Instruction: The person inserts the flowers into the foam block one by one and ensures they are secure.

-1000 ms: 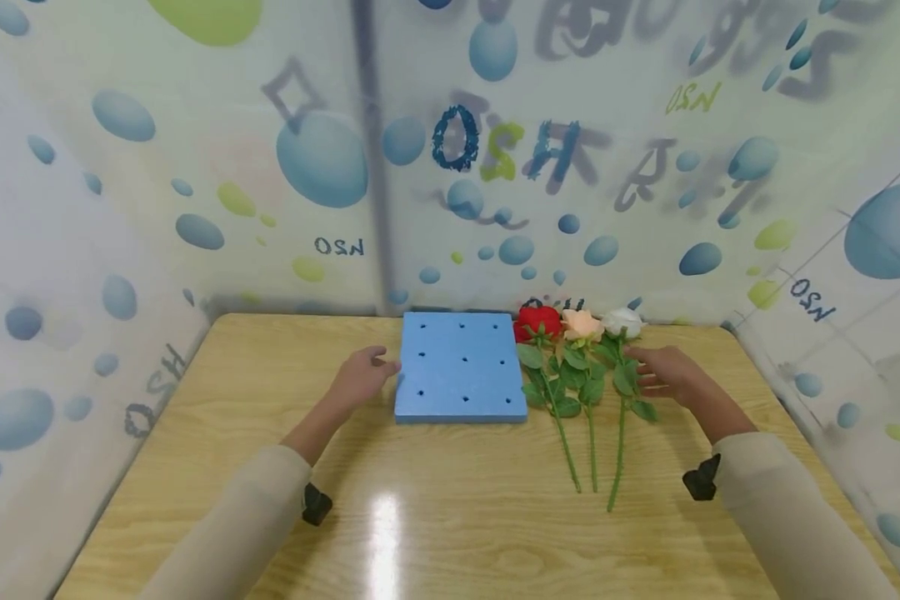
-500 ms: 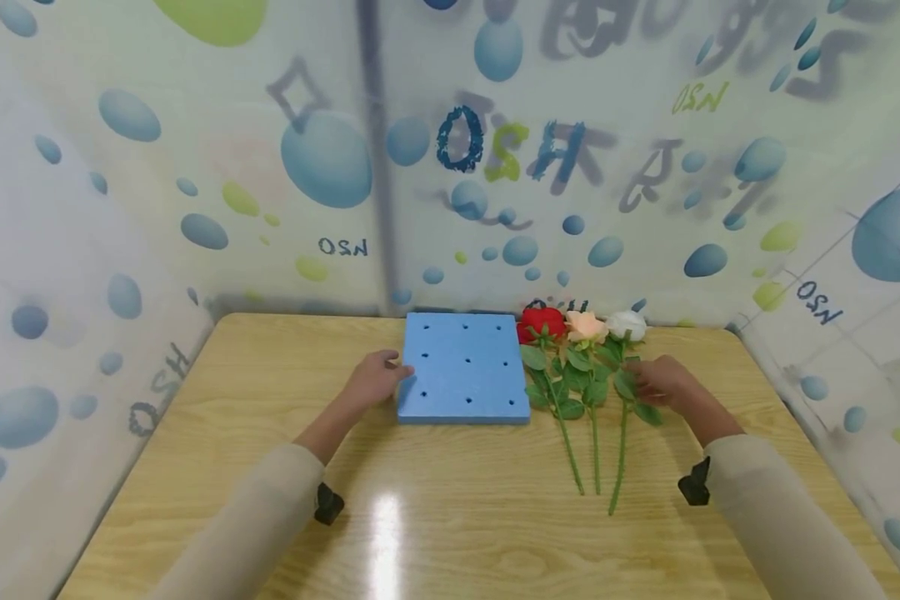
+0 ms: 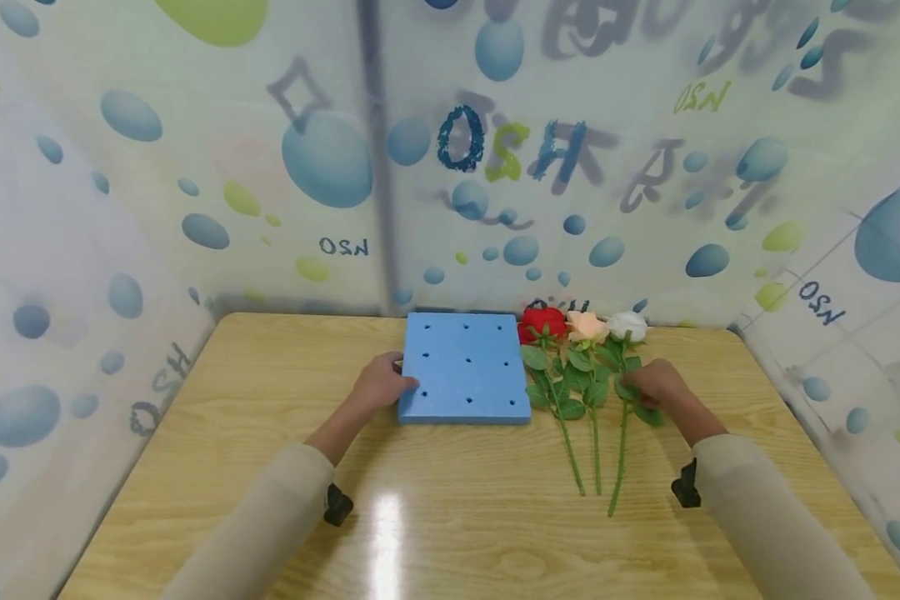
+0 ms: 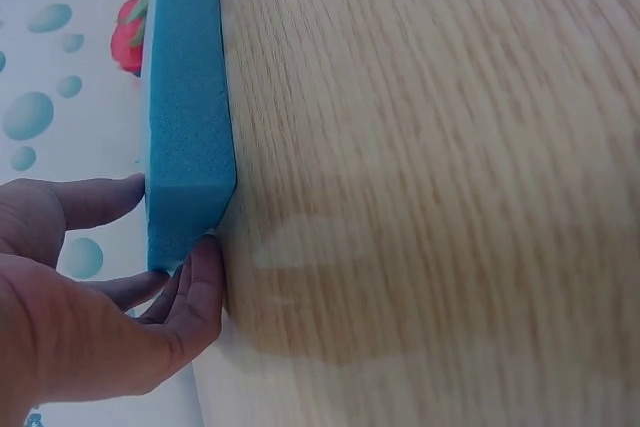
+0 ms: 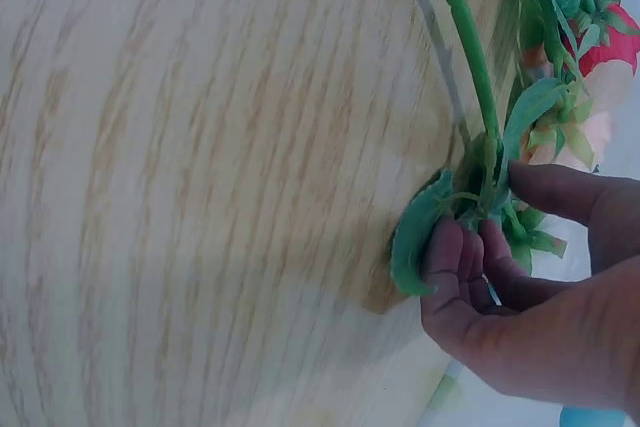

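A blue foam board (image 3: 450, 379) with several small holes lies flat on the table. My left hand (image 3: 381, 383) grips its left edge; in the left wrist view the thumb touches the upper face and the curled fingers (image 4: 205, 287) reach the lower edge. To the board's right lie three artificial roses: a red rose (image 3: 543, 323), a peach rose (image 3: 587, 326) and a white rose (image 3: 627, 325). Among the leaves of the white rose, my right hand (image 3: 660, 387) pinches its green stem (image 5: 470, 42) between thumb and fingers. The leaves partly hide the fingertips.
The wooden table (image 3: 480, 517) ends at a wall covering (image 3: 435, 208) printed with drops and letters, close behind the board and the flower heads. Side walls flank the table. The three stems point toward the front edge.
My left hand has moved right onto the board's edge and taken hold of it. My right hand has closed its fingers on the white rose's stem. Board and roses keep their places.
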`<state>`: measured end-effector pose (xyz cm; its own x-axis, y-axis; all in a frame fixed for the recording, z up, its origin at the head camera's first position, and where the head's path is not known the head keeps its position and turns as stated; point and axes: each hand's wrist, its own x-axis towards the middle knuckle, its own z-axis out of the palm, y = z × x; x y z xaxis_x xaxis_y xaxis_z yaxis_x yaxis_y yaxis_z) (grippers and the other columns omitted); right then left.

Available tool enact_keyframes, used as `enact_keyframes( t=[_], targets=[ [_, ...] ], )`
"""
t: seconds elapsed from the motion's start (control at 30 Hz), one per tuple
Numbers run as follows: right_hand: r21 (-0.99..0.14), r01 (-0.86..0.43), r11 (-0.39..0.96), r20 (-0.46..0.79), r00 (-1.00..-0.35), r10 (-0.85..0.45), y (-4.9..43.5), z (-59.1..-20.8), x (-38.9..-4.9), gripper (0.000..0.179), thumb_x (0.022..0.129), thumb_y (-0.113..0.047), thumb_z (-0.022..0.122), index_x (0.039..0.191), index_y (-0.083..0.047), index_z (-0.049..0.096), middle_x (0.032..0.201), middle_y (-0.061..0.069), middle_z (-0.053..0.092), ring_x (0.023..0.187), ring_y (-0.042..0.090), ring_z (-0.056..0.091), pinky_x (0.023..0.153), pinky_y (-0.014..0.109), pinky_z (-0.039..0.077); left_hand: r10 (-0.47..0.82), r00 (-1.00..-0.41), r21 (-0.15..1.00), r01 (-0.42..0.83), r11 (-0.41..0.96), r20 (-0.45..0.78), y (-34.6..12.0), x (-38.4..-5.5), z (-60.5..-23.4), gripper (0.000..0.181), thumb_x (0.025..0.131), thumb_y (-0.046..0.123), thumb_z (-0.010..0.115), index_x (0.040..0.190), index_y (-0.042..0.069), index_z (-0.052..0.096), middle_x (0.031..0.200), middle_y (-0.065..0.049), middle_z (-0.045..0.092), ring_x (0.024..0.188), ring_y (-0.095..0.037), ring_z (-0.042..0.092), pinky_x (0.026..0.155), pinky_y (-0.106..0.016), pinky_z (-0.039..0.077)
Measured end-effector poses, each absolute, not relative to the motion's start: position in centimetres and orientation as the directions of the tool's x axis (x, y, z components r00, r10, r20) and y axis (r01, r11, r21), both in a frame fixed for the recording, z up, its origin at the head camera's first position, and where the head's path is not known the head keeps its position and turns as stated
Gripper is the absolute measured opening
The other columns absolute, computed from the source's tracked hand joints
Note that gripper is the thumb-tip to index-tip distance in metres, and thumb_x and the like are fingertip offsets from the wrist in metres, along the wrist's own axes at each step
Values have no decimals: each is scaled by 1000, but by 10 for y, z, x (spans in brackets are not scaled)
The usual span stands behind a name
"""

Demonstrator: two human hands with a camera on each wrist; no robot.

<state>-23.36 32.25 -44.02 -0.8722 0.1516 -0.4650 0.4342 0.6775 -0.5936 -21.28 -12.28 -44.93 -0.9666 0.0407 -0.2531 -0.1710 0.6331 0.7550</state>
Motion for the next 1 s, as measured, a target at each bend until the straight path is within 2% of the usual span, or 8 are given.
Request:
enact_keyframes(
  t=[0.23, 0.37, 0.57, 0.77, 1.0],
  targets=[
    [-620, 447, 645, -466, -871, 156, 320, -439, -236, 21, 86, -11, 59, 90, 9, 52, 67, 6, 49, 54, 15, 53, 56, 30, 54, 28, -967, 757, -181, 628, -254, -123, -213, -450, 60, 89, 15, 68, 142, -1, 45, 131, -22, 57, 117, -33, 56, 97, -47, 47],
    [-634, 469, 615, -487, -860, 154, 317, -433, -235, 28, 87, -11, 59, 100, 14, 51, 75, 10, 52, 59, 17, 58, 60, 32, 56, 19, -965, 764, -196, 615, -262, -122, -213, -450, 60, 89, 14, 68, 142, 0, 45, 133, -22, 56, 120, -34, 54, 100, -47, 45],
    [-676, 464, 572, -486, -865, 127, 319, -426, -234, 30, 91, -12, 57, 104, 15, 53, 74, 7, 58, 63, 16, 61, 63, 32, 57, 14, -965, 764, -200, 614, -263, -120, -212, -449, 60, 90, 13, 67, 143, 0, 44, 134, -22, 55, 121, -34, 53, 101, -47, 44],
    [-708, 478, 520, -501, -859, 107, 321, -415, -233, 35, 90, -10, 59, 112, 16, 52, 87, 9, 58, 73, 16, 62, 71, 34, 58, 15, -961, 761, -209, 614, -276, -121, -212, -448, 61, 90, 13, 68, 144, 0, 42, 133, -23, 55, 120, -34, 54, 101, -46, 45],
    [-732, 461, 502, -489, -868, 83, 323, -397, -231, 26, 89, -11, 59, 106, 8, 57, 78, 3, 61, 69, 12, 63, 71, 32, 58, 13, -954, 757, -230, 611, -300, -121, -214, -446, 62, 90, 13, 67, 145, 0, 41, 132, -22, 56, 118, -32, 55, 99, -45, 46]
  ],
)
